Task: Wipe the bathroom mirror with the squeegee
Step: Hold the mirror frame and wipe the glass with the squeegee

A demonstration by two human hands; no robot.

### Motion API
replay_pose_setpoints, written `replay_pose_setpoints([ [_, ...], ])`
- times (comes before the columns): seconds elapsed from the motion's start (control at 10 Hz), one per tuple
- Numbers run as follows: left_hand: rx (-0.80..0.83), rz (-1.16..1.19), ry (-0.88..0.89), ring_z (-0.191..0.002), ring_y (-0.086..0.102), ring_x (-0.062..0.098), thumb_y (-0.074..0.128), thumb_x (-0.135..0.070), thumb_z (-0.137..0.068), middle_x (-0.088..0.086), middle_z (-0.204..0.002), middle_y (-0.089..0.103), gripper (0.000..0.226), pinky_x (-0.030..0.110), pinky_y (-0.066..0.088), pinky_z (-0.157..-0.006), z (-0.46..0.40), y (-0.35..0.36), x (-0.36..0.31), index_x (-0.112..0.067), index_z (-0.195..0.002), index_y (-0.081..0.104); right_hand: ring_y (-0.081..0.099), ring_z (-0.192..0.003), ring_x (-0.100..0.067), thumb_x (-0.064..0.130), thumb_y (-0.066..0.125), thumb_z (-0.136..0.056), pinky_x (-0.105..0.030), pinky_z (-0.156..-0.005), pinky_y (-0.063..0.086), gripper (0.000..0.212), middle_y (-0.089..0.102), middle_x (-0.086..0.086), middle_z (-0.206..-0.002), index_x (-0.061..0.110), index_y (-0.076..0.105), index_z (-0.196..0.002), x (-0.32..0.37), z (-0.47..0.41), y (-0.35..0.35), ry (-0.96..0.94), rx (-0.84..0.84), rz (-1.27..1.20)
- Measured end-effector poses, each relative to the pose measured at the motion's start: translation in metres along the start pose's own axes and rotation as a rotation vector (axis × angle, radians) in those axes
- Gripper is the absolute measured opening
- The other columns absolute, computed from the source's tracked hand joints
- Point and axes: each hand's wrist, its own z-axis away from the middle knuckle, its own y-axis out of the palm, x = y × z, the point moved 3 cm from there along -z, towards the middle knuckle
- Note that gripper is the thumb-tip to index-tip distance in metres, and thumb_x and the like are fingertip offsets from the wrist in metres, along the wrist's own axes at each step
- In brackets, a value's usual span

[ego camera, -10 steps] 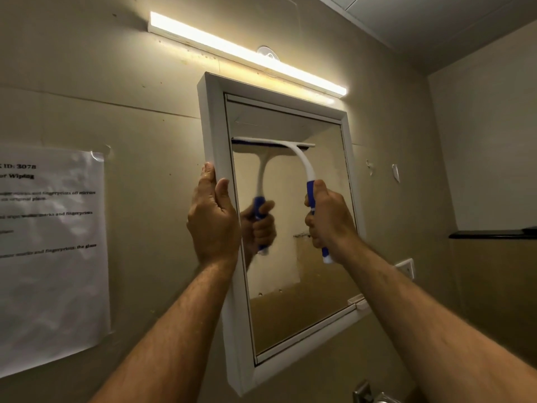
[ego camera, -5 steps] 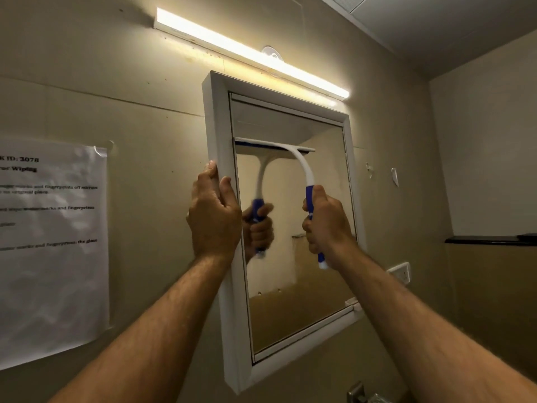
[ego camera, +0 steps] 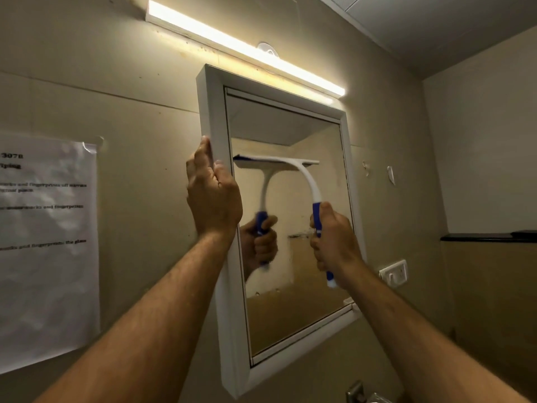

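White-framed mirror [ego camera: 216,257] edge gripped by left hand [ego camera: 213,196]; right hand [ego camera: 334,242] clutches squeegee [ego camera: 308,175].

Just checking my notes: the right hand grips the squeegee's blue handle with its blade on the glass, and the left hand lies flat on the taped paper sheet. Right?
Not quite. In the head view the left hand grips the white mirror frame's left edge, not the paper sheet. The right hand does grip the white squeegee's blue handle, blade on the glass.
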Motion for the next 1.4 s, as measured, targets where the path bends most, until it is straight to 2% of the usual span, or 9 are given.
replay_pose_setpoints([
  [0.2, -0.028, -0.071, 0.019, -0.120, 0.053, 0.016, 0.035, -0.032, -0.102, 0.003, -0.139, 0.049, 0.044, 0.026, 0.047, -0.094, 0.002, -0.001, 0.000, -0.023, -0.145, 0.037, 0.032, -0.044, -0.009, 0.051, 0.023, -0.102, -0.020, -0.040, 0.029, 0.051, 0.039, -0.004, -0.061, 0.009, 0.047, -0.086, 0.008, 0.006, 0.014, 0.049, 0.062, -0.130],
  [0.3, -0.033, -0.075, 0.037, -0.122, 0.052, 0.016, 0.036, -0.033, -0.102, 0.002, -0.140, 0.050, 0.044, 0.028, 0.047, -0.097, 0.002, 0.001, 0.003, -0.023, -0.145, 0.037, 0.036, -0.051, -0.005, 0.076, 0.026, -0.084, -0.018, -0.046, 0.035, 0.065, 0.038, -0.008, -0.069, 0.014, 0.042, -0.073, 0.001, 0.031, 0.018, 0.107, 0.119, -0.114],
  [0.4, -0.023, -0.068, 0.027, -0.119, 0.055, 0.017, 0.035, -0.035, -0.102, 0.003, -0.139, 0.051, 0.045, 0.037, 0.053, -0.096, 0.003, 0.001, 0.003, -0.024, -0.146, 0.036, 0.036, -0.051, -0.008, 0.061, 0.024, -0.096, -0.031, -0.055, 0.048, 0.052, 0.040, -0.006, -0.064, 0.018, 0.043, -0.074, -0.019, 0.033, 0.014, 0.117, 0.057, -0.076],
  [0.5, -0.016, -0.086, 0.046, -0.120, 0.055, 0.019, 0.034, -0.037, -0.102, 0.004, -0.139, 0.050, 0.046, 0.040, 0.053, -0.096, 0.003, 0.000, 0.004, -0.023, -0.146, 0.035, 0.036, -0.044, -0.011, 0.054, 0.026, -0.100, -0.026, -0.044, 0.033, 0.046, 0.043, 0.000, -0.059, 0.019, 0.050, -0.083, -0.032, 0.025, 0.006, 0.095, 0.001, -0.059],
  [0.7, -0.005, -0.177, 0.061, -0.117, 0.056, 0.017, 0.032, -0.038, -0.102, 0.004, -0.142, 0.047, 0.047, 0.032, 0.052, -0.094, 0.004, -0.005, 0.002, -0.023, -0.146, 0.034, 0.032, -0.043, -0.011, 0.052, 0.026, -0.101, -0.022, -0.041, 0.028, 0.046, 0.040, 0.001, -0.057, 0.014, 0.050, -0.091, -0.004, 0.007, 0.010, 0.093, 0.032, -0.146],
  [1.0, 0.020, -0.180, 0.015, -0.088, 0.050, 0.004, 0.032, -0.039, -0.103, 0.008, -0.135, 0.044, 0.045, 0.010, 0.042, -0.063, 0.004, -0.005, 0.006, -0.028, -0.147, 0.034, 0.035, -0.045, -0.010, 0.051, 0.027, -0.101, -0.026, -0.046, 0.031, 0.047, 0.042, 0.002, -0.058, 0.013, 0.052, -0.089, -0.052, 0.038, -0.006, 0.138, 0.027, -0.051],
  [1.1, 0.022, -0.139, -0.031, -0.077, 0.046, 0.006, 0.032, -0.039, -0.102, 0.013, -0.124, 0.042, 0.044, 0.008, 0.035, -0.055, 0.003, -0.003, 0.008, -0.032, -0.145, 0.036, 0.037, -0.046, -0.011, 0.051, 0.027, -0.101, -0.025, -0.046, 0.033, 0.046, 0.044, 0.001, -0.060, 0.015, 0.052, -0.088, -0.040, 0.029, -0.013, 0.120, 0.025, -0.027],
  [1.3, -0.005, -0.106, -0.060, -0.077, 0.047, 0.012, 0.033, -0.037, -0.102, 0.014, -0.118, 0.044, 0.041, 0.023, 0.048, -0.061, 0.003, -0.004, 0.007, -0.033, -0.142, 0.040, 0.033, -0.042, -0.010, 0.054, 0.027, -0.100, -0.021, -0.040, 0.030, 0.046, 0.041, 0.002, -0.056, 0.015, 0.050, -0.091, -0.016, 0.012, -0.003, 0.162, 0.068, -0.132],
  [1.4, -0.020, -0.109, -0.053, -0.074, 0.045, 0.008, 0.034, -0.035, -0.102, 0.015, -0.116, 0.044, 0.040, 0.018, 0.045, -0.059, 0.006, -0.005, 0.006, -0.032, -0.141, 0.042, 0.035, -0.043, -0.010, 0.051, 0.026, -0.101, -0.023, -0.043, 0.031, 0.046, 0.042, 0.002, -0.057, 0.014, 0.051, -0.089, -0.038, 0.028, -0.002, 0.136, 0.062, -0.102],
])
